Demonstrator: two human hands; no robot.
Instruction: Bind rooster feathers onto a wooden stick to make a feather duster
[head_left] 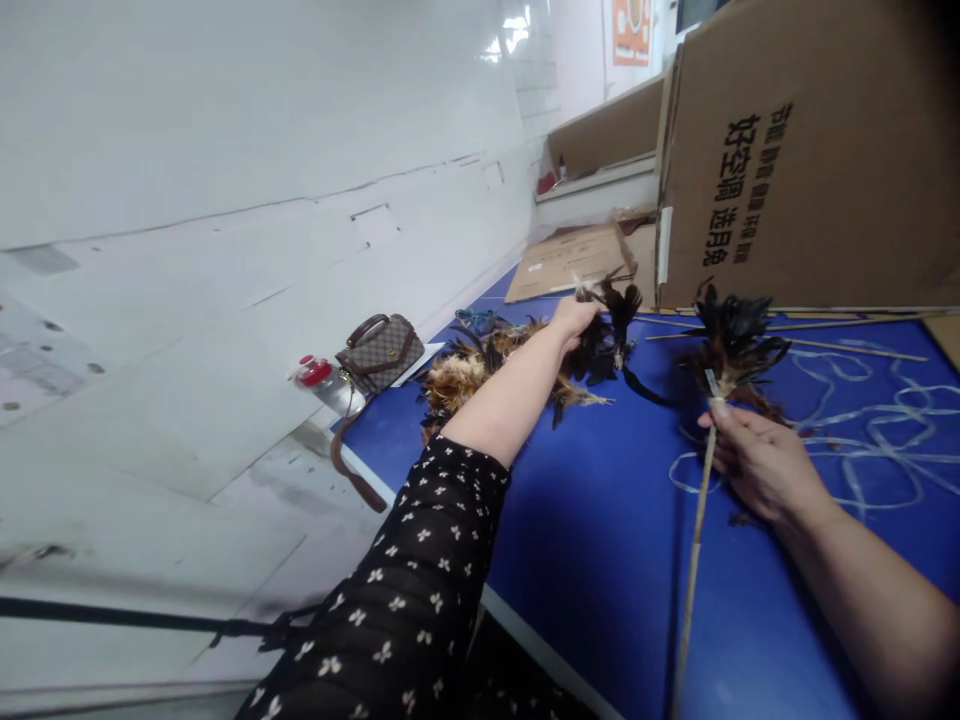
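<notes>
Two bare hands are at work over a blue counter (600, 560), which runs tilted from the lower middle of the frame up toward the right.

The left hand (574, 318), at the end of an arm in a black sleeve with small white flowers (405, 600), is stretched out to the upper middle of the frame. Its fingers are curled shut on a tuft of dark feathers (611, 330); the hand is seen from the back, so the exact pinch is hidden. Just left of it, a pile of brown feathers (465, 375) lies on the counter beneath the forearm.

The right hand (757, 462) sits at the right of the frame, low over the counter. Thumb and fingers are pressed together around a thin stick (694, 560), which slants from the hand down to the bottom edge of the frame. At the stick's upper end, right above the fingertips, is a bundle of dark feathers (735, 340), its tips fanning toward the upper right.

Loops of white cord (885, 440) lie spread on the counter beside the right hand. Several spare sticks (825, 346) lie beyond the bundle, along the foot of a large cardboard box (810, 150) with printed black characters, which fills the upper right. A flat sheet of cardboard (570, 260) lies further back. At the counter's left edge stand a brown patterned handbag (379, 350) and, touching it, a bottle with a red cap (319, 378).
</notes>
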